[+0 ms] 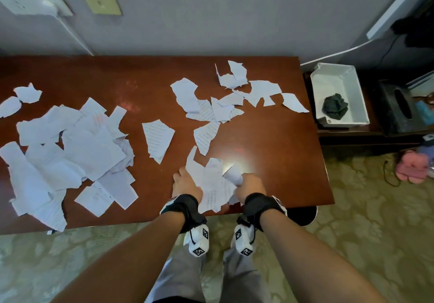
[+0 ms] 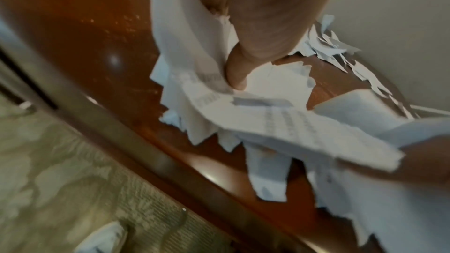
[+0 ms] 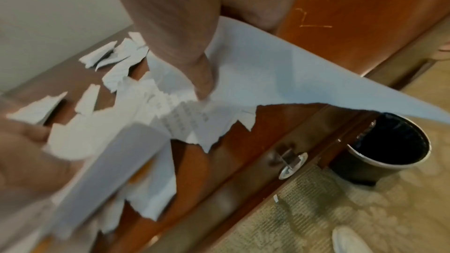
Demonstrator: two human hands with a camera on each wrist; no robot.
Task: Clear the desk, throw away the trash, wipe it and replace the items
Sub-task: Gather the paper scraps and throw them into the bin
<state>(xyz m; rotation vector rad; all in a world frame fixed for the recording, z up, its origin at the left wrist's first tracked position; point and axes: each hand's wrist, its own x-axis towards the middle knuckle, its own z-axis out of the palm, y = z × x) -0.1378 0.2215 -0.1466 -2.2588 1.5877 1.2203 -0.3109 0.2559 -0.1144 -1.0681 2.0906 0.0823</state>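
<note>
Your left hand point(image 1: 186, 184) and right hand point(image 1: 250, 183) both pinch the paper scraps point(image 1: 212, 185) at the near edge of the desk point(image 1: 270, 138). The bin point(image 3: 358, 170) stands below-right (nearer your right hand).

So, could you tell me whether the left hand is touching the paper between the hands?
Touching: the left wrist view shows the left hand pressing its thumb onto the paper.

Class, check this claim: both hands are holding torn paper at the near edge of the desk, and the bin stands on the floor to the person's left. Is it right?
One detail is wrong: the bin stands to the person's right, as the right wrist view shows. The left hand and right hand do hold torn paper at the near edge of the desk.
</note>
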